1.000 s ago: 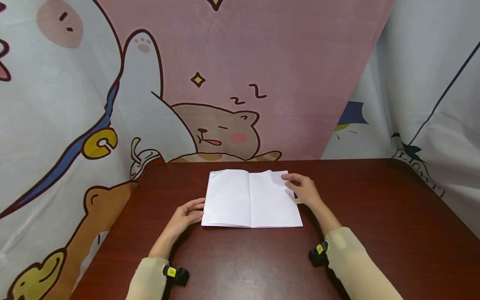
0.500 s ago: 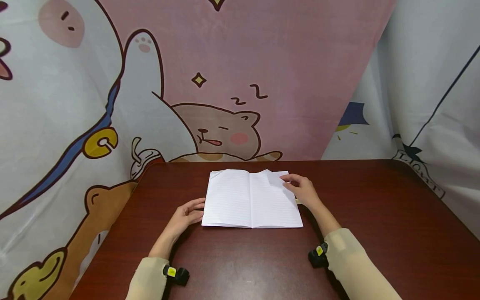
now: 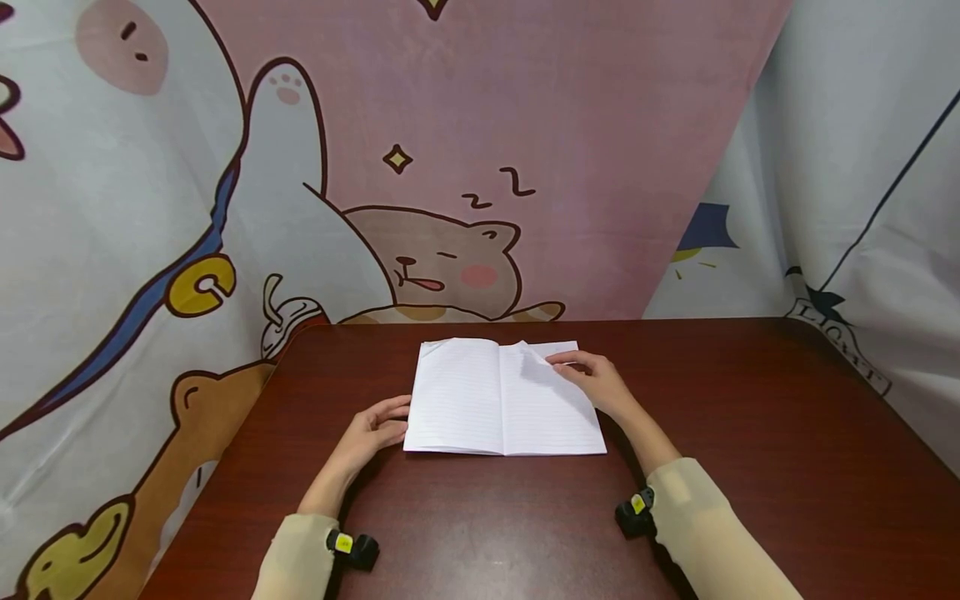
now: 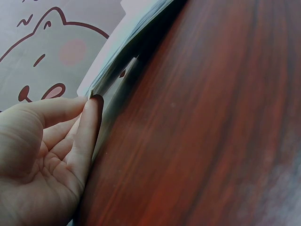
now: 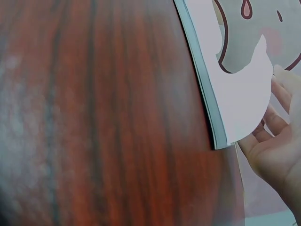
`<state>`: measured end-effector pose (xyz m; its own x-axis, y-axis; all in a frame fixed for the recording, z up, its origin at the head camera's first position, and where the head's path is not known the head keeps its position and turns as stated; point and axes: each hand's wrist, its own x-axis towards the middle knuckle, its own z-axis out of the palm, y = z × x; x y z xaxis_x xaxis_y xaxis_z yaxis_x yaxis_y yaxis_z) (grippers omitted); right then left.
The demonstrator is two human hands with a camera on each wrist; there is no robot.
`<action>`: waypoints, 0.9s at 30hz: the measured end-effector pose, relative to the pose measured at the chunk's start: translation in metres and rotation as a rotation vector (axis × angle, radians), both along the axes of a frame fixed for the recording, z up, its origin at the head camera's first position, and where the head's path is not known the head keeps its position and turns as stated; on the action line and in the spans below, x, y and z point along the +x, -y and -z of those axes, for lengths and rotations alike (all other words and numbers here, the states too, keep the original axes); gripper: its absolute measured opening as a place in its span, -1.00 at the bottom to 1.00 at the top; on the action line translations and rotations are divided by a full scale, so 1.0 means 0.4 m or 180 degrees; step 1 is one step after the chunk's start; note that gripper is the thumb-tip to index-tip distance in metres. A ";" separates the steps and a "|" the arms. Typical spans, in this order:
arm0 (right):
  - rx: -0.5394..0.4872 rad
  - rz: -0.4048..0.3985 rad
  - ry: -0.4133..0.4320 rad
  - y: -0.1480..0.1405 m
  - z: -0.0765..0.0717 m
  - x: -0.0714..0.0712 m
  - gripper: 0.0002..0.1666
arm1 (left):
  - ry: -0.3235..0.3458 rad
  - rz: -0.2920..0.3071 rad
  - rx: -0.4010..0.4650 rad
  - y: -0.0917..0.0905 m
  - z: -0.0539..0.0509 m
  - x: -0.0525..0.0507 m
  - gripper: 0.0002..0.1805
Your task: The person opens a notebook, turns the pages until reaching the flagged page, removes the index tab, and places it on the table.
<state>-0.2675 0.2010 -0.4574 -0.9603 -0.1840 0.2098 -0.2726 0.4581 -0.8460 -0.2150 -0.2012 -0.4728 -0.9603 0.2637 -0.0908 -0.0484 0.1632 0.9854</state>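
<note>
An open notebook (image 3: 457, 400) with white lined pages lies on the table, its spine running away from me. At its left edge, my left hand (image 3: 358, 442) holds the side; in the left wrist view, thumb and forefinger of that hand (image 4: 51, 150) pinch the edge of the notebook (image 4: 123, 44). My right hand (image 3: 603, 385) is over the upper right of the notebook, holding a right-hand page (image 5: 249, 99) between thumb and fingers. That page curls up off the stack, its far corner raised into a point. In the right wrist view the right hand's (image 5: 277, 136) fingers are partly behind the paper.
The dark red-brown wooden table (image 3: 480, 533) extends around the notebook. A printed cartoon cloth (image 3: 600, 167) hangs behind its far edge, and a white cloth (image 3: 862, 167) hangs at the right. Black wrist cameras (image 3: 365, 552) sit at both cuffs.
My right hand has moved left and slightly inward, carrying the page's outer edge with it, so the page curls more and its raised corner shifts left. The left hand has stayed put.
</note>
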 end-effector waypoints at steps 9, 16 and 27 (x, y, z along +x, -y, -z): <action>-0.0125 -0.0371 0.0068 0.015 -0.028 0.019 -0.69 | 0.0001 -0.0022 -0.0050 0.000 0.001 -0.001 -0.43; -0.0213 -0.0613 0.0037 0.016 -0.009 0.008 -0.70 | -0.0009 -0.0031 -0.0060 0.000 0.001 0.000 -0.43; -0.0438 -0.0857 0.0133 0.039 0.003 0.011 -0.66 | -0.0037 -0.0050 -0.0080 -0.001 0.004 0.000 -0.43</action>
